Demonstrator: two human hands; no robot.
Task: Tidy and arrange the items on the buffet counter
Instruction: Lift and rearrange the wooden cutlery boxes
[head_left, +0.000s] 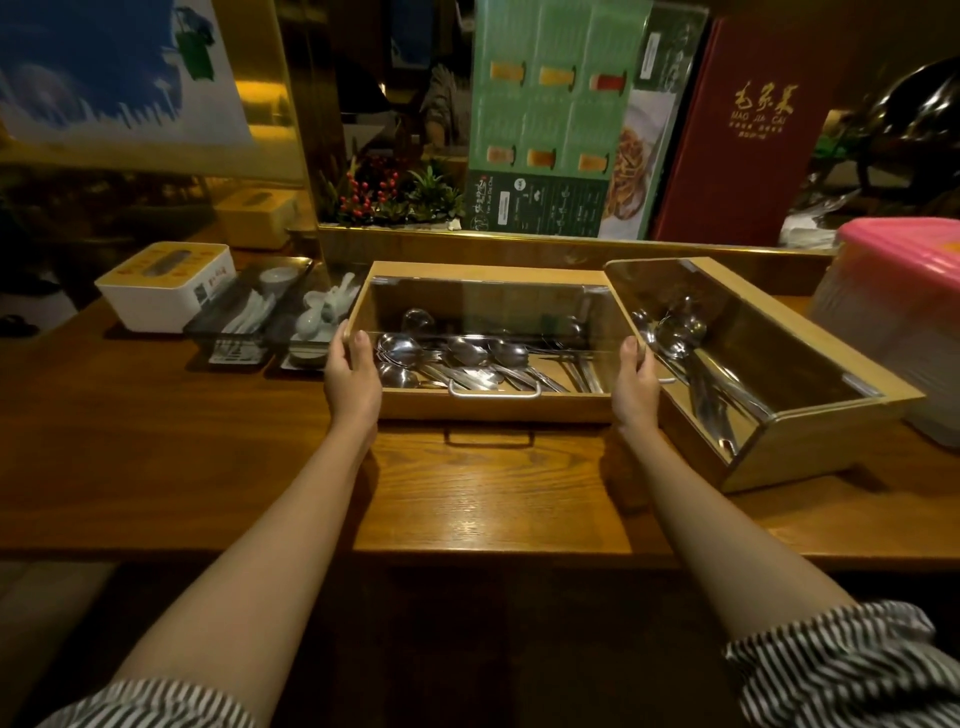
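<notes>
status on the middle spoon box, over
Left hand and right hand grip the spoon box by its sides. Box sits on the counter. Second cutlery box crowds the right hand.

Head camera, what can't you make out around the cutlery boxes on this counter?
- Head view, left hand and right hand gripping the middle cutlery box: fingers mostly hidden by palms and box walls.
- Head view, right cutlery box: utensil count blurred by lid reflections.
- Head view, pink-lidded container: cut off by right edge.
- Head view, green menu: print too small.
</notes>
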